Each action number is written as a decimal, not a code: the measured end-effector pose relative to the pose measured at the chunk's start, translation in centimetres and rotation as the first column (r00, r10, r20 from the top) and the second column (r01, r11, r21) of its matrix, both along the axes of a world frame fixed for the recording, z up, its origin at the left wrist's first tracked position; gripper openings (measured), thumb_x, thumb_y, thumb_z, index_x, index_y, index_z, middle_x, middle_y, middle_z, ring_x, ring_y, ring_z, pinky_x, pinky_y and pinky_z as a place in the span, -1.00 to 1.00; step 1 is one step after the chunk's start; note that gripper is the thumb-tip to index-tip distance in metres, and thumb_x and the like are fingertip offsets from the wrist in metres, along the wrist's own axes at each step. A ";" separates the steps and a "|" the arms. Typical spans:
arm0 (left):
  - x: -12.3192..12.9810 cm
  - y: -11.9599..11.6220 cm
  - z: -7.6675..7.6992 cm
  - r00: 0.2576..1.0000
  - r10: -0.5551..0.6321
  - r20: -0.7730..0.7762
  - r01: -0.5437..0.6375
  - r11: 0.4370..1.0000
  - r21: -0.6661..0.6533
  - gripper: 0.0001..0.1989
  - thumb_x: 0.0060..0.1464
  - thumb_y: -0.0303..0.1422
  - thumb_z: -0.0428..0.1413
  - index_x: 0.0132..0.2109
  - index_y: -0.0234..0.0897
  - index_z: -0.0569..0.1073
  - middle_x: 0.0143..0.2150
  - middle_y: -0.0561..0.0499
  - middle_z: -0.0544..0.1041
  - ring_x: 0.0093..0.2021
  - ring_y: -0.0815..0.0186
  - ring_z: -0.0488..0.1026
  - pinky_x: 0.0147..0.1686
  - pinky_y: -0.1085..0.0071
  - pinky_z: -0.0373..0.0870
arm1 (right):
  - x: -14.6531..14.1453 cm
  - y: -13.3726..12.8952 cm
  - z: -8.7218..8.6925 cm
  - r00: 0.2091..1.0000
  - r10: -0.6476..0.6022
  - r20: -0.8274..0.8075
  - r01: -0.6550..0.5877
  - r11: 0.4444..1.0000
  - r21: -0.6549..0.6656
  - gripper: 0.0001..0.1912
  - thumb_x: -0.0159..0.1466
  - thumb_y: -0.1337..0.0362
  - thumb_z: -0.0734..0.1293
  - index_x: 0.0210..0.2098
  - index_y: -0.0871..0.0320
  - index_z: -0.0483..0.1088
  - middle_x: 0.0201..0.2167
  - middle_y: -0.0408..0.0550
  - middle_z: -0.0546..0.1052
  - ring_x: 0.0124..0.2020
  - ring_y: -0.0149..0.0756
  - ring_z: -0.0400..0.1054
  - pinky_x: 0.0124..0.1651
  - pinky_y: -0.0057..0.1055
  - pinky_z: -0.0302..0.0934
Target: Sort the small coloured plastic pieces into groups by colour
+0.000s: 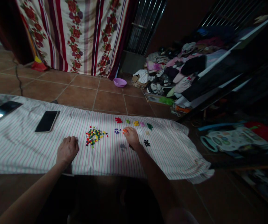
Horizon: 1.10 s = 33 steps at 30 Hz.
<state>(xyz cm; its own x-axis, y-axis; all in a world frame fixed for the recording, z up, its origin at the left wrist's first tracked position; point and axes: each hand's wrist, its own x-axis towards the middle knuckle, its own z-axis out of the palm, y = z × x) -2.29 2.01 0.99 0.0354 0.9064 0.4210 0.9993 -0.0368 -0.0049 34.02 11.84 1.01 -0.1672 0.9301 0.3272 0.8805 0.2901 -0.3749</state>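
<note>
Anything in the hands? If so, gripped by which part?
Right hand: fingertips at the orange pieces; can't tell whether one is pinched. Left hand: curled on the striped cloth, nothing visibly held.

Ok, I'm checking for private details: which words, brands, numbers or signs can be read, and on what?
No readable text anywhere.
Black-screened smartphone: none legible.
Multicoloured pile of small pieces: too small to tell.
Patterned panel at right: too blurred to tell.

Forearms [37, 193] extended, left hand [68, 150] loosely curled, right hand [132, 137] palm down
</note>
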 end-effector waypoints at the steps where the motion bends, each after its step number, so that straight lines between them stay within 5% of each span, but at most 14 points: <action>1: 0.0 0.0 0.0 1.000 0.002 0.000 -0.002 1.000 -0.001 -0.76 0.20 -0.35 -0.16 -0.30 -0.28 0.37 -0.40 -0.10 0.40 -0.29 0.18 0.32 -0.22 0.28 0.21 | -0.2 0.2 0.0 1.000 0.024 0.010 -0.024 1.000 0.001 -0.74 0.22 0.39 0.23 -0.15 0.17 0.49 -0.11 0.02 0.54 -0.07 -0.20 0.33 0.07 -0.29 0.16; 15: 0.1 0.0 0.0 1.000 -0.004 0.025 0.004 1.000 0.005 -0.76 0.21 -0.35 -0.16 -0.28 -0.28 0.37 -0.39 -0.10 0.40 -0.28 0.15 0.31 -0.21 0.27 0.22 | -0.7 0.9 -1.3 0.998 0.024 0.065 -0.025 1.000 0.007 -0.78 0.26 0.40 0.20 -0.33 0.16 0.49 -0.28 0.01 0.52 -0.18 -0.22 0.29 -0.05 -0.33 0.13; 33: 0.1 0.0 0.0 0.999 0.000 0.052 0.000 1.000 0.002 -0.80 0.17 -0.37 -0.14 -0.32 -0.25 0.36 -0.39 -0.11 0.41 -0.28 0.15 0.31 -0.20 0.25 0.22 | -3.1 1.3 -0.4 0.994 -0.032 0.104 0.034 0.999 -0.013 -0.81 0.20 0.41 0.30 -0.35 0.07 0.55 -0.10 -0.01 0.46 0.02 -0.17 0.17 0.08 -0.22 0.06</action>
